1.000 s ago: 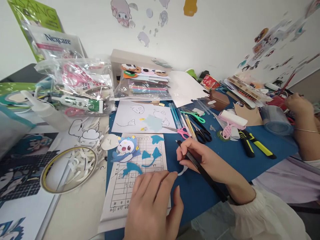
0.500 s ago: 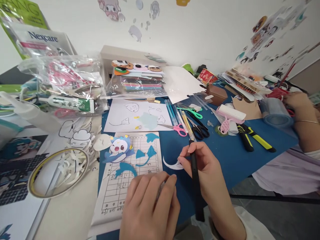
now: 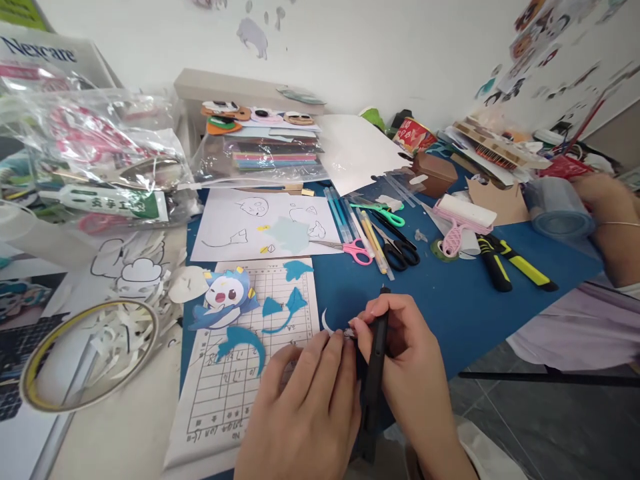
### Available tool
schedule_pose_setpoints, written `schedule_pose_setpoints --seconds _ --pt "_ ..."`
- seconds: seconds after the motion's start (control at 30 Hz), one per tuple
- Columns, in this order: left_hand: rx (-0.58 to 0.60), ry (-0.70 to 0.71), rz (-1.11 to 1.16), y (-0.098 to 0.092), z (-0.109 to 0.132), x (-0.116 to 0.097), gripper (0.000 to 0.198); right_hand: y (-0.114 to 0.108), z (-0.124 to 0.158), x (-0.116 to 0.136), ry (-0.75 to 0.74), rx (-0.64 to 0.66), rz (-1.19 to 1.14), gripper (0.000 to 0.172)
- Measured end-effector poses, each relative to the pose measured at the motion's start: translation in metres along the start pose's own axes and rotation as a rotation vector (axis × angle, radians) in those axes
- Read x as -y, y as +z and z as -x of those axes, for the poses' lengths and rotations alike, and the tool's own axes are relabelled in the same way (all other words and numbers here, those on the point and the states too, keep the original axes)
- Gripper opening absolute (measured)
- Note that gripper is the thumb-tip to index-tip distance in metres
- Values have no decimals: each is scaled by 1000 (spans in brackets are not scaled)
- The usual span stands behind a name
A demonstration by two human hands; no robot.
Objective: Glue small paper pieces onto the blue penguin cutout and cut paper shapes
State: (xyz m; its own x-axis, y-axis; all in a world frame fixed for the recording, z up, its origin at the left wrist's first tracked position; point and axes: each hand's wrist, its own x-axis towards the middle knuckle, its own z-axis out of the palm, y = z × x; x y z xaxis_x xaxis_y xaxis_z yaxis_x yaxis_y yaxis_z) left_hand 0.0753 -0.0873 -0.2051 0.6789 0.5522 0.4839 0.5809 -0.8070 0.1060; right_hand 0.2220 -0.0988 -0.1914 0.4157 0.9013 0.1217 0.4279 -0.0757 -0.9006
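Observation:
A long black pen-shaped tool (image 3: 374, 373) rests in my right hand (image 3: 413, 367), its narrow tip pointing away from me; its exact kind is unclear. The thumb and fingertips of that hand also meet at a small white crescent paper cutout (image 3: 327, 321). My left hand (image 3: 305, 407) is closed, with its fingertips on the near end of the same cutout and its thumb hidden. Left of the hands, blue cutout pieces (image 3: 245, 339) and a blue-and-white cartoon cutout (image 3: 225, 297) lie on a printed form sheet (image 3: 210, 407).
Pink scissors (image 3: 356, 251), black scissors (image 3: 400, 248) and pens (image 3: 373, 240) lie ahead. Yellow-black pliers (image 3: 520, 263) and a pink roller (image 3: 457, 220) lie rightward. A tape roll (image 3: 30, 373) holds paper scraps at left. Another person's arm (image 3: 617, 220) is at far right.
My left hand has moved forward, so its fingertips now touch the white cutout. My right hand has brought the black tool slightly lower, and the camera view has shifted.

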Motion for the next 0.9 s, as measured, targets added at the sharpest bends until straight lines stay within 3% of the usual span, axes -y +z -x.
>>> schedule_pose_setpoints --seconds 0.17,0.23,0.33,0.47,0.57,0.9 --pt "36 28 -75 2 1 0 33 -17 -10 -5 -100 -66 66 14" --pt "54 61 -95 3 2 2 34 -26 -16 -7 -175 33 29 18" --pt "52 92 -108 3 2 5 34 -36 -27 -8 -236 330 -61 36" --pt "34 88 -76 2 2 7 32 -44 -39 -7 -139 568 -52 19" --pt "42 78 -61 2 3 7 31 -47 -44 -8 -86 655 -70 9" --pt "68 42 -54 3 1 6 35 -46 -60 -14 -346 740 69 15"
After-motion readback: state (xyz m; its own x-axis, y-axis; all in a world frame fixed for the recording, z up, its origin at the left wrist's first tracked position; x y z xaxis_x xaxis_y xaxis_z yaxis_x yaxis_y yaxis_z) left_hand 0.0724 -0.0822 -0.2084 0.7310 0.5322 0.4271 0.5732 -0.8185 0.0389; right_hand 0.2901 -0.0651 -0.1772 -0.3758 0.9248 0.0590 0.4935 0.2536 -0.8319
